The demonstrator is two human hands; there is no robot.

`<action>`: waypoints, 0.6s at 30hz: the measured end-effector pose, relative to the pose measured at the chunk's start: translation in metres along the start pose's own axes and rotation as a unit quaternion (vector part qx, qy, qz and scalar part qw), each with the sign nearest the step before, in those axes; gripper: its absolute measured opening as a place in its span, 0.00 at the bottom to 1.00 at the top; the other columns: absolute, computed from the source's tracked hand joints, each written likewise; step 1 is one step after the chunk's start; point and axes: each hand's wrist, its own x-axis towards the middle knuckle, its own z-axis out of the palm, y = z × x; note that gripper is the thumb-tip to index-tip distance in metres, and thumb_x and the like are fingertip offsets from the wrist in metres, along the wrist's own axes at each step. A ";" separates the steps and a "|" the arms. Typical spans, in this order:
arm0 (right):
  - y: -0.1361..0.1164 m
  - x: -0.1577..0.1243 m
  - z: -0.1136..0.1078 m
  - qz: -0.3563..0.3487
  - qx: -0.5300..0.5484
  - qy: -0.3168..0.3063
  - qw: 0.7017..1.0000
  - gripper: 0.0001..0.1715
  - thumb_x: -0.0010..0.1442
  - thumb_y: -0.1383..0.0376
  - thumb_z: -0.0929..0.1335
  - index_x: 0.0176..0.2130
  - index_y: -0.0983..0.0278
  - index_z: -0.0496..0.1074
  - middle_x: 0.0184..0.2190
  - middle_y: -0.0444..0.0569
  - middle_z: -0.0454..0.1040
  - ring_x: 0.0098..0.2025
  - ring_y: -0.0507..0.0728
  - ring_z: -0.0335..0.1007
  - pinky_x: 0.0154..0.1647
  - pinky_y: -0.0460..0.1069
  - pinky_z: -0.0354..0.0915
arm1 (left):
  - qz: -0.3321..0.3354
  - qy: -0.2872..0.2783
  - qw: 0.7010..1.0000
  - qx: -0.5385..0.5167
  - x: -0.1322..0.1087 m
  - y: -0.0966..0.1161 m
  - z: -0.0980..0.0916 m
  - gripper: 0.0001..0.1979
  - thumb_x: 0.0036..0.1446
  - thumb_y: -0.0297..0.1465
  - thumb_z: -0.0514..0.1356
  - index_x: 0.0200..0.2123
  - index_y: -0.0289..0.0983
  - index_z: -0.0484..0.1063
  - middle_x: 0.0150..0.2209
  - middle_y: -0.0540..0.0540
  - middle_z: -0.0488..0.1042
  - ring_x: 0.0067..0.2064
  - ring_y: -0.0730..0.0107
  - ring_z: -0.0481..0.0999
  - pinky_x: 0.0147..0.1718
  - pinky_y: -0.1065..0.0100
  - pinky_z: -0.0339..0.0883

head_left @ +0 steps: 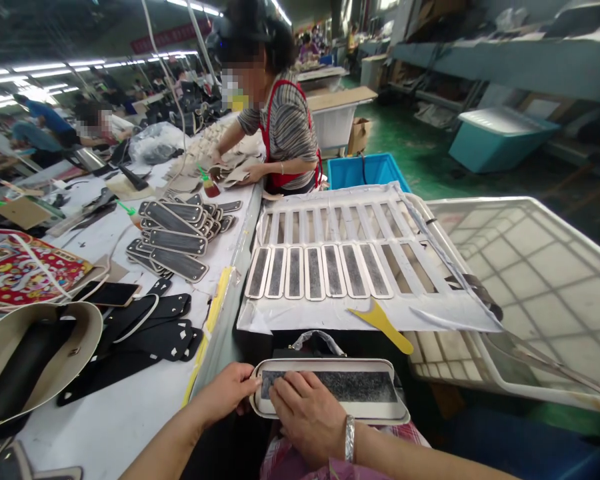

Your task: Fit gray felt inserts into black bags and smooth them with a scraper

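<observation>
A long beige strip with a dark grey centre panel [350, 388] lies across my lap, close to the camera. My left hand [225, 393] pinches its left end, fingers closed on the rim. My right hand [307, 413] lies flat on the strip's dark panel with the fingers pressing down; a silver bracelet is on that wrist. Just beyond, several matching strips [320, 272] stand in a row on a white slotted sheet [360, 313]. A yellow scraper tool [383, 323] rests on that sheet's near edge.
A white plastic crate [530, 280] sits at right. The left table [130, 413] carries stacked grey strips [175, 240], black leather pieces [150, 340] and a phone [107, 293]. A person in a striped shirt and red apron [285, 127] works further along. A blue bin [367, 171] stands behind.
</observation>
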 end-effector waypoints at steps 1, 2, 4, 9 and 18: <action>0.000 -0.001 0.001 0.001 0.001 0.002 1.000 0.21 0.59 0.62 0.63 0.50 0.70 0.63 0.43 0.56 0.68 0.46 0.62 0.59 0.43 0.56 0.57 | 0.001 0.002 1.000 0.002 0.000 0.001 0.000 0.19 0.49 0.47 0.53 0.25 0.35 0.61 0.18 0.53 0.63 0.19 0.74 0.63 0.18 0.72 0.59; -0.001 -0.001 0.001 0.004 0.001 0.004 1.000 0.21 0.59 0.62 0.63 0.50 0.70 0.63 0.43 0.55 0.68 0.46 0.62 0.59 0.43 0.56 0.57 | 0.005 0.010 1.000 0.012 0.000 0.002 0.000 0.18 0.49 0.46 0.53 0.26 0.35 0.62 0.19 0.53 0.63 0.19 0.74 0.63 0.18 0.72 0.59; -0.002 -0.002 0.000 0.008 0.002 0.005 1.000 0.20 0.59 0.62 0.63 0.50 0.70 0.63 0.43 0.55 0.68 0.46 0.61 0.59 0.44 0.56 0.57 | 0.014 0.028 0.998 0.049 -0.001 0.004 0.003 0.17 0.50 0.45 0.51 0.27 0.35 0.62 0.19 0.53 0.62 0.19 0.74 0.63 0.17 0.72 0.59; -0.006 -0.004 -0.004 0.012 -0.010 -0.001 1.000 0.23 0.57 0.61 0.65 0.50 0.71 0.63 0.43 0.54 0.67 0.46 0.62 0.58 0.44 0.56 0.57 | 0.007 0.039 0.994 0.099 -0.006 0.007 0.002 0.20 0.51 0.47 0.51 0.27 0.35 0.62 0.19 0.54 0.61 0.17 0.74 0.63 0.15 0.71 0.58; -0.011 -0.005 -0.010 0.023 -0.014 0.001 1.000 0.21 0.55 0.61 0.66 0.47 0.68 0.64 0.42 0.52 0.67 0.45 0.61 0.58 0.45 0.55 0.57 | 0.059 -0.061 0.946 -0.313 -0.012 -0.031 0.002 0.16 0.54 0.42 0.59 0.32 0.33 0.65 0.25 0.50 0.66 0.25 0.77 0.68 0.19 0.77 0.57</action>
